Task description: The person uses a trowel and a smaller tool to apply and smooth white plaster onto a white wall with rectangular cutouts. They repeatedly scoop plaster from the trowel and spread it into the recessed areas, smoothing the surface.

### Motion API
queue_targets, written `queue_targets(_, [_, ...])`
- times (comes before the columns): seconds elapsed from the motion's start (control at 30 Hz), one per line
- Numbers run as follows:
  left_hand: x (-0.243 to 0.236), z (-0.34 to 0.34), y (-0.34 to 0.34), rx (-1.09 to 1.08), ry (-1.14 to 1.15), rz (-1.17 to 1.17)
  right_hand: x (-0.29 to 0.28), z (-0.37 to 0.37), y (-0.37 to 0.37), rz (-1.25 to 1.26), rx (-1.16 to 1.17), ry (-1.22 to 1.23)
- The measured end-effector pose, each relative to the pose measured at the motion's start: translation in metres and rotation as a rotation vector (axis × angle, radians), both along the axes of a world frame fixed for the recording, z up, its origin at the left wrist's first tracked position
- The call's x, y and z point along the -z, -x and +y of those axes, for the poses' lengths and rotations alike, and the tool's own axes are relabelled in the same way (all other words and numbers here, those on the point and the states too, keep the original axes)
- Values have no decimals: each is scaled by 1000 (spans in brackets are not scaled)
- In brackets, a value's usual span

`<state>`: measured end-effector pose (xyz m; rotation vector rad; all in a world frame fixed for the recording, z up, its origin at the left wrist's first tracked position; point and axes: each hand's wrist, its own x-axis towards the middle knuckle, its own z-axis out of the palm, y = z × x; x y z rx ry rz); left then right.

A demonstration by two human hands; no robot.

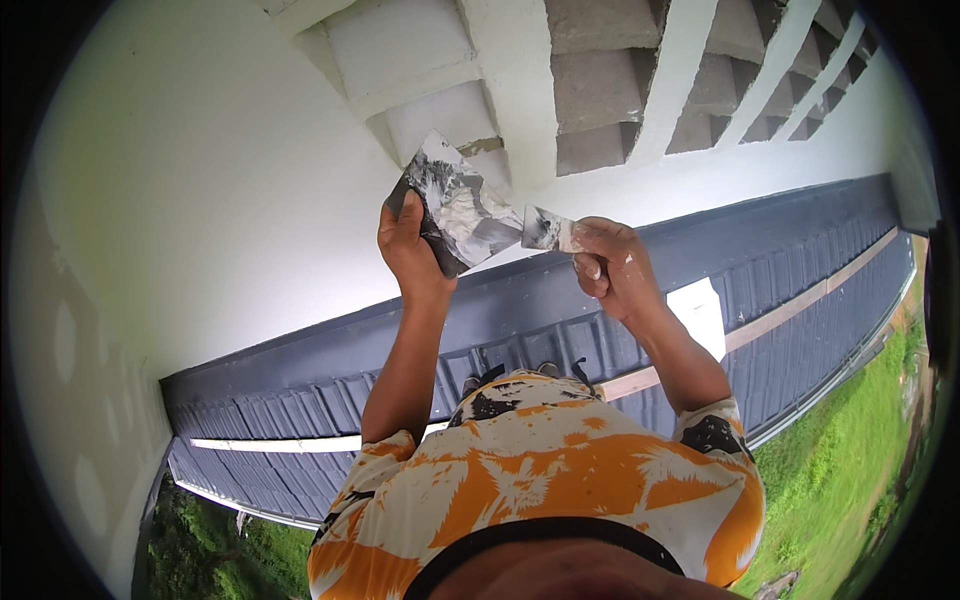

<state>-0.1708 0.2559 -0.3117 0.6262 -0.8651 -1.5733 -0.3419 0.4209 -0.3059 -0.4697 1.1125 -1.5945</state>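
Observation:
My left hand [412, 250] is closed round the edge of a flat, dark square board [460, 205], thumb on its face. Thick white-grey putty [462, 212] is smeared over that face. In my right hand [615, 262], a small flat scraper [545, 230] is pinched between thumb and fingers, its blade streaked with white and black. The scraper's left corner is at the board's right edge; I cannot tell whether they touch. White specks mark the right fingers. Both hands are raised in front of the white wall [250, 200].
Above the hands are deep rectangular wall recesses [600, 90] between pale ribs. Below runs a dark grey ribbed roof [800, 245] with a wooden strip [765, 328] along it. A white sheet [698, 312] lies beside my right forearm. Grass [840, 470] lies beyond the roof edge.

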Motion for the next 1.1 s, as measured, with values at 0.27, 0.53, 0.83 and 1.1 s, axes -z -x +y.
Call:
queue_targets(0.27, [-10, -9, -13, -237, 391, -123, -20, -1, -12, -80, -13, -26])
queue_targets(0.53, [7, -5, -33, -292, 977, -220, -23, -17, -38, -348, -51, 43])
queue_targets(0.83, [-10, -50, -72, 53, 1565, -420, -15, -35, -69, -795, -184, 212])
queue_targets(1.1, [-46, -137, -140, 183, 1013, -586, 44, -65, -105, -252, 257, 305])
